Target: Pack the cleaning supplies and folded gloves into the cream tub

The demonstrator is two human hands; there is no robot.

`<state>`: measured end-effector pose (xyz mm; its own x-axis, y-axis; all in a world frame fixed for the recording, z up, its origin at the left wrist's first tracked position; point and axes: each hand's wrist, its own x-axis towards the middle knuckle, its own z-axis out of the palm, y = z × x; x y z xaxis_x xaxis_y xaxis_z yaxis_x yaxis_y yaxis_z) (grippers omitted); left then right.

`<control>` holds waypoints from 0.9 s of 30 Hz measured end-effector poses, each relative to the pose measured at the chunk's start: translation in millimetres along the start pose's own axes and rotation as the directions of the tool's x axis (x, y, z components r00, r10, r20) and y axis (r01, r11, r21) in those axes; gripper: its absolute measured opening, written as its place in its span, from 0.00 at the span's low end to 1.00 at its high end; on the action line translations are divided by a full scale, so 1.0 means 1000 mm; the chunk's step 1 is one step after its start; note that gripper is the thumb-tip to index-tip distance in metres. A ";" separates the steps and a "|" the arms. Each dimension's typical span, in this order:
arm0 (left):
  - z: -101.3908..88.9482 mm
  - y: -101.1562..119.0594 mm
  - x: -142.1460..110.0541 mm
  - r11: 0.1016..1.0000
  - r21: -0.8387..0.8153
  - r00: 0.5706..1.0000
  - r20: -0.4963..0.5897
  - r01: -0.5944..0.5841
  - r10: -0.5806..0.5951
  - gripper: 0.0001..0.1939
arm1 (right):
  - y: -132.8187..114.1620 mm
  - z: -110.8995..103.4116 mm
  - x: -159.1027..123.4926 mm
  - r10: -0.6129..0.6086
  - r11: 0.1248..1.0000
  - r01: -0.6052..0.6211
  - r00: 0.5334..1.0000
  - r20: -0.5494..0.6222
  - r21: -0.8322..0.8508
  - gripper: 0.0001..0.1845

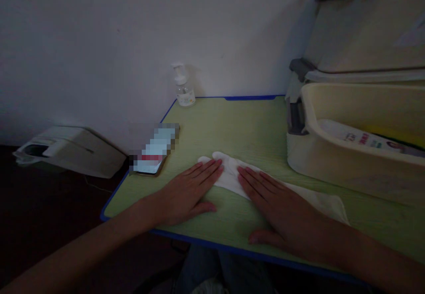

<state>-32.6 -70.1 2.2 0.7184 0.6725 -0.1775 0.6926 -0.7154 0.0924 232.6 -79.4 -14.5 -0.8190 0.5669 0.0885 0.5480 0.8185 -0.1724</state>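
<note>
A pair of white socks [228,181] lies flat on the green tabletop [229,125], rounded toe ends to the left and the long cuff part stretching right. Flat on the toe end rest the fingertips of my left hand [184,192], its fingers outstretched and thumb apart on the table. My right hand [282,203] is spread over the middle of the socks, palm down, with its thumb near the table's front edge. Part of the socks is hidden beneath my right hand and wrist. Neither hand grips anything.
A phone [156,150] with a lit, blurred screen lies at the table's left edge. Behind it stands a clear pump bottle [185,92]. A cream storage bin [299,152] with a package [361,139] inside occupies the right side. A white bin [83,150] sits low at left.
</note>
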 end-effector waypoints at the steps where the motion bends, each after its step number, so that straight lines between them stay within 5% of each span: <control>1: 0.000 0.000 0.000 1.000 -0.009 1.000 0.006 -0.003 0.003 0.39 | 0.000 0.000 0.000 0.000 1.000 0.000 1.000 -0.001 -0.007 0.50; 7: -0.006 -0.008 -0.004 0.995 -0.096 0.999 0.014 -0.033 0.035 0.36 | -0.002 0.000 0.002 0.014 1.000 -0.015 1.000 -0.024 -0.026 0.47; 11: -0.020 -0.014 -0.012 0.989 -0.143 0.996 -0.070 0.045 -0.056 0.33 | -0.004 -0.002 0.004 0.033 0.999 -0.033 0.999 0.019 0.009 0.48; 14: -0.032 -0.002 -0.009 0.992 -0.113 0.979 -0.185 0.060 -0.080 0.31 | -0.004 -0.002 0.005 0.039 0.998 -0.040 0.999 0.026 0.042 0.48; 16: -0.035 0.015 -0.001 0.998 -0.067 0.982 -0.187 -0.021 0.008 0.32 | -0.004 -0.001 0.005 0.038 0.997 -0.037 0.999 -0.005 0.060 0.48; 19: -0.028 0.040 0.016 0.990 -0.010 0.985 -0.101 -0.138 0.137 0.35 | -0.005 -0.001 0.006 0.025 0.998 -0.022 0.999 -0.046 0.065 0.47; 27: 0.005 0.045 0.034 1.000 0.002 0.994 -0.106 0.012 -0.012 0.40 | -0.006 -0.003 0.004 0.037 0.999 -0.036 0.999 -0.029 0.040 0.47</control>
<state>22.8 -80.1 -4.5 0.7129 0.6973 -0.0742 0.7012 -0.7075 0.0881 226.6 -81.4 -10.2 -0.7929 0.5992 0.1103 0.5697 0.7934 -0.2145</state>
